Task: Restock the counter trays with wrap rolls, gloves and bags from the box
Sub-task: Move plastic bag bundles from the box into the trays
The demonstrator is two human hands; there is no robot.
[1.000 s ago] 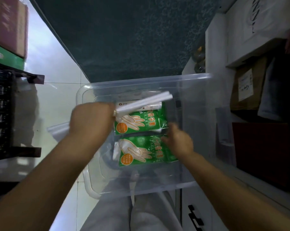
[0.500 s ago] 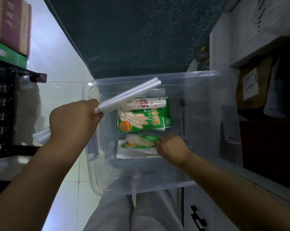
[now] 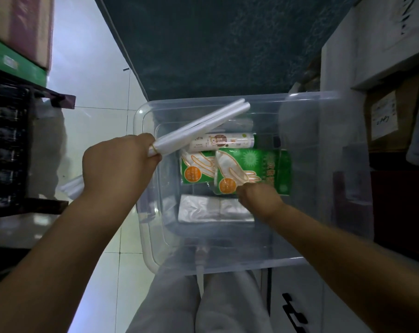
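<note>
- left hand (image 3: 118, 169) closes its fingers round two white wrap rolls (image 3: 203, 123) (a rubber band (image 3: 153, 148) binds them), held slanting above the left rim of the clear box (image 3: 141, 212).
- right hand (image 3: 260, 200) reaches into the box, fingers curled on the near edge of a green glove pack (image 3: 237, 169), which lies tilted over a second glove pack (image 3: 191, 171).
- a printed roll (image 3: 223, 143) lies toward the far wall.
- clear bags (image 3: 203, 210) lie toward the near wall.

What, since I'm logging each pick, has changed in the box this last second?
The right hand has gripped the near glove pack and lifted it over the far glove pack, uncovering a stack of clear bags. The left hand still holds the white rolls; the labelled roll stayed put.
</note>
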